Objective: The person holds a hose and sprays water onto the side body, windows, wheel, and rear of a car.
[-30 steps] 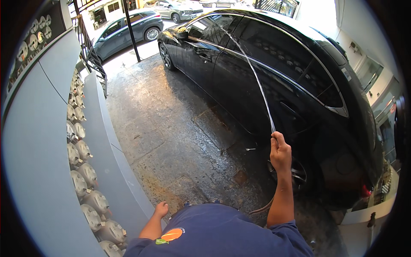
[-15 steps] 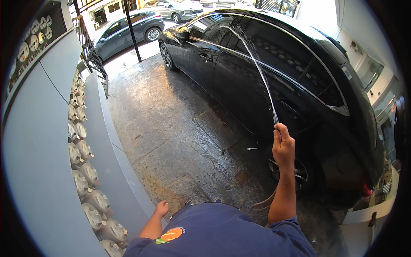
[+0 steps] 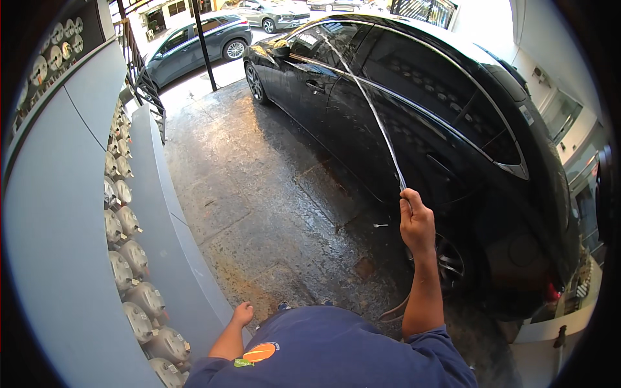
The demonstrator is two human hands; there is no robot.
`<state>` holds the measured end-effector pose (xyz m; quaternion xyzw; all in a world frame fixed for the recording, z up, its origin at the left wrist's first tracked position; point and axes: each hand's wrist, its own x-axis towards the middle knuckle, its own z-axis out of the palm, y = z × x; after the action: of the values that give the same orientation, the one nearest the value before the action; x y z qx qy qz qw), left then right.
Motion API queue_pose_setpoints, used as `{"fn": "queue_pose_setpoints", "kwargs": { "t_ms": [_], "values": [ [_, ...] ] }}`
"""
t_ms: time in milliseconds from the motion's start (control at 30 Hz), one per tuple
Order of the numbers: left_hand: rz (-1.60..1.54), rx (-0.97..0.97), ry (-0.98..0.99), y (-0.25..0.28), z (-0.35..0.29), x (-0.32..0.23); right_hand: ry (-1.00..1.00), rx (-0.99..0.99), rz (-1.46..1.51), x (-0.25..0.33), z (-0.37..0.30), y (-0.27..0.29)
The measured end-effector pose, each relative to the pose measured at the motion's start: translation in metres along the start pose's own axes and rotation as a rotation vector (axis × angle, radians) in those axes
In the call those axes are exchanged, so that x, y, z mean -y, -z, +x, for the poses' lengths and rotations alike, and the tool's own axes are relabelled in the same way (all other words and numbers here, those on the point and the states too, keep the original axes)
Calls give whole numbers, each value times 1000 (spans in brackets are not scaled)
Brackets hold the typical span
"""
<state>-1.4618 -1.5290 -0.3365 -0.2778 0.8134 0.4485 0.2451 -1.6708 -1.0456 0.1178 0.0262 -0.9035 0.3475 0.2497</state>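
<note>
My right hand (image 3: 418, 220) is raised beside the black car (image 3: 362, 152), its fingers wrapped round the end of a hose. From the top of that fist a thin stream of water (image 3: 377, 116) arcs forward and lands on the front side window (image 3: 323, 40). Lower down, a bend of brownish hose (image 3: 396, 312) shows beside my right forearm; the part between is hidden. My left hand (image 3: 242, 314) hangs low by the grey ledge, fingers loosely bent and somewhat apart, with nothing seen in it.
Wet concrete floor (image 3: 259, 194) lies between the car and a grey ledge (image 3: 162, 194). Rows of round meters (image 3: 145, 297) line the left wall. A small pale object (image 3: 380, 225) lies near the rear wheel (image 3: 448, 262). Beyond a dark post (image 3: 204, 52) stands another car (image 3: 194, 48).
My right hand has shifted slightly left, and the water stream has swung left from around the door pillar onto the front side window. My left hand stays about the same.
</note>
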Motion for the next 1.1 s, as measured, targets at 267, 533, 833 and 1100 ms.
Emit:
{"fn": "queue_pose_setpoints", "kwargs": {
  "t_ms": [267, 533, 833, 1100],
  "values": [
    [2, -2, -16, -1, 0, -1, -17, 19, 10, -13, -14, -8],
    [41, 18, 4, -1, -6, 0, -159, -5, -26, -37, -35, 0],
    [26, 40, -6, -3, 7, -6, -131, 158, 17, -21, -56, -37],
    [45, 45, -10, -4, 2, -3, -5, 120, 58, -8, -44, -43]
  ]
}}
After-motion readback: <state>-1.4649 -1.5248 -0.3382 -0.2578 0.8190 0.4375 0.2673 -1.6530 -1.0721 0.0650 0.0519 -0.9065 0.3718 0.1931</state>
